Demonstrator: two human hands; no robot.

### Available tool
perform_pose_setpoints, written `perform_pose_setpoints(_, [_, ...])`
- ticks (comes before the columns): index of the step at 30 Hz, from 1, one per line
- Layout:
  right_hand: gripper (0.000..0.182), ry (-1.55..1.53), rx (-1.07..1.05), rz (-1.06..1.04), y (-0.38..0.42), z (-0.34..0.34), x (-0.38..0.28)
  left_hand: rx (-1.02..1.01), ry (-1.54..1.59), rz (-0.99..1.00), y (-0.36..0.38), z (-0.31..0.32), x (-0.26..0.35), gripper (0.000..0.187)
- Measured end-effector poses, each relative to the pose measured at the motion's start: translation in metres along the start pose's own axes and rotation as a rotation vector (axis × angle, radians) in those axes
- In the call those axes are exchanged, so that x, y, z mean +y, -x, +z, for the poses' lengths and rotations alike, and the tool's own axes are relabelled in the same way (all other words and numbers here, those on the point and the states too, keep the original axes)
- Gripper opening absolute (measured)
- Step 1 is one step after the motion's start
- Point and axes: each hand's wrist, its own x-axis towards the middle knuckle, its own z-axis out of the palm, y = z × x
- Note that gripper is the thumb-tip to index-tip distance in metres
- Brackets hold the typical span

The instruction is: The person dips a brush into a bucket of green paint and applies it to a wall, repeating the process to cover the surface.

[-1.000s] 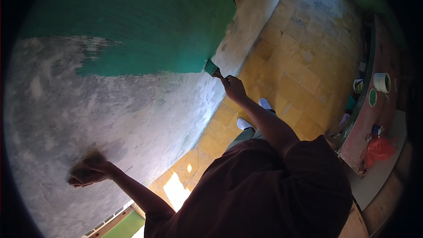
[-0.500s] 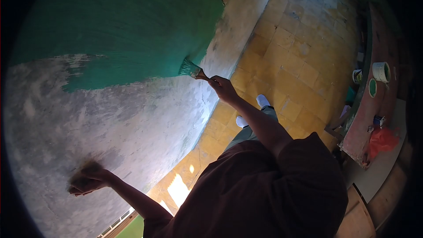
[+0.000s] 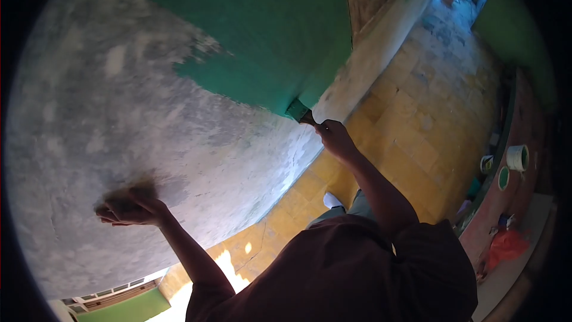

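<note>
My right hand (image 3: 336, 138) grips the handle of a wide paintbrush (image 3: 299, 111). Its bristles, covered in green, touch the lower edge of the green paint (image 3: 268, 42) on the wall. Off to the left, my left hand (image 3: 134, 207) is close to the bare grey plaster (image 3: 196, 137), with its thumb apart from the loosely bent fingers and nothing visible in it. Whether it touches the wall cannot be made out. A dark shadow lies behind it.
Yellow floor tiles (image 3: 411, 143) run along the wall. At the right, a reddish bench (image 3: 488, 211) holds a white tub (image 3: 517, 158), a lid with green paint (image 3: 504, 178) and a red plastic bag (image 3: 506, 245). A wooden window frame (image 3: 361, 6) is at the top.
The view has turned and shifted, so more floor and window frame show. The brush has moved along the paint's lower edge toward its right corner. My right hand still holds it.
</note>
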Motion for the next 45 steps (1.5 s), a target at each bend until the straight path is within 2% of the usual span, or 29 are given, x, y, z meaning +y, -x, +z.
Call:
perform_pose_setpoints(3, [0.023,-0.25,-0.183,0.006,-0.003,-0.031,-0.073,-0.019,0.009,-0.039,0.0,-0.004,0.003,0.058])
perform_pose_setpoints(4, [0.023,-0.228,-0.18,-0.015,-0.003,-0.041,-0.101,-0.042,0.021,-0.019,-0.002,-0.006,0.003,0.057])
perform_pose_setpoints(6, [0.021,-0.471,-0.232,0.084,-0.006,-0.056,-0.152,-0.01,0.065,-0.016,-0.005,-0.007,0.002,0.053])
perform_pose_setpoints(10, [0.022,-0.445,-0.253,0.023,0.002,-0.086,-0.242,0.011,0.115,-0.05,-0.005,-0.011,0.002,0.054])
perform_pose_setpoints(12, [0.022,-0.468,-0.248,-0.019,0.001,-0.095,-0.276,-0.036,0.13,-0.04,-0.005,-0.013,0.0,0.047])
perform_pose_setpoints(18, [0.025,-0.51,-0.153,-0.28,0.008,-0.105,-0.366,-0.036,0.171,-0.088,-0.005,-0.017,-0.003,0.048])
perform_pose_setpoints(19, [0.026,-0.543,-0.13,-0.379,0.009,-0.103,-0.376,-0.042,0.171,-0.085,-0.005,-0.017,-0.003,0.048])
perform_pose_setpoints(20, [0.027,-0.576,-0.108,-0.478,0.009,-0.101,-0.383,-0.036,0.173,-0.09,-0.005,-0.017,-0.003,0.048])
perform_pose_setpoints(24, [0.028,-0.619,-0.119,-0.532,-0.004,-0.079,-0.376,-0.039,0.184,-0.091,-0.004,-0.018,-0.004,0.048])
perform_pose_setpoints(28, [0.029,-0.579,-0.119,-0.306,0.001,-0.05,-0.308,-0.044,0.215,-0.086,-0.004,-0.019,-0.006,0.046])
perform_pose_setpoints(32, [0.028,-0.506,-0.157,0.064,0.033,-0.033,-0.218,-0.046,0.228,-0.082,-0.003,-0.02,-0.007,0.046])
perform_pose_setpoints(34, [0.025,-0.487,-0.191,0.192,0.042,-0.035,-0.19,-0.058,0.216,-0.084,-0.002,-0.02,-0.008,0.046])
perform_pose_setpoints(35, [0.025,-0.488,-0.19,0.186,0.042,-0.041,-0.185,-0.052,0.217,-0.084,-0.002,-0.02,-0.008,0.046])
perform_pose_setpoints(37, [0.022,-0.482,-0.28,0.35,0.043,-0.05,-0.189,-0.058,0.215,-0.093,-0.003,-0.021,-0.006,0.045])
perform_pose_setpoints(40, [0.02,-0.481,-0.327,0.399,0.028,-0.066,-0.234,-0.055,0.224,-0.094,-0.004,-0.022,-0.007,0.045])
perform_pose_setpoints(45, [0.027,-0.47,-0.368,0.269,0.007,-0.104,-0.355,-0.049,0.247,-0.115,-0.004,-0.022,-0.008,0.043])
